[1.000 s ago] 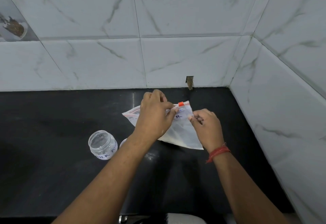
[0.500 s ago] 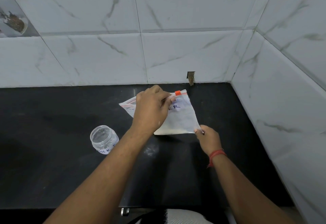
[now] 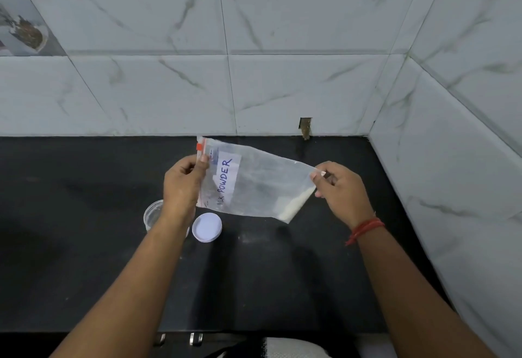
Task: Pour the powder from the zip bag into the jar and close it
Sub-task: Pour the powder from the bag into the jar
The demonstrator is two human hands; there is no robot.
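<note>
I am holding the clear plastic zip bag (image 3: 254,185) up over the black stone countertop (image 3: 84,259), stretched between both hands and turned sideways. My left hand (image 3: 183,185) is pinching the zipper edge, thumb and fingers closed on it just below the small orange slider tab (image 3: 199,147). My right hand (image 3: 343,191) is pinching the opposite bottom corner between thumb and forefinger, with the other fingers curled in. A white paper label (image 3: 226,181) on the bag is reading "POWDER" in blue ink, running vertically. The pale white powder (image 3: 295,206) is sitting in the lower right corner of the bag, just below my right thumb.

The small clear glass jar (image 3: 152,213) is standing open on the countertop below my left wrist, which is partly covering it. The round white plastic lid (image 3: 206,227) is lying flat just beside the jar, to its right, below the bag. A red thread band (image 3: 365,229) is circling my right wrist. Grey-veined white marble tiles (image 3: 282,47) are lining the wall behind and to the right.
</note>
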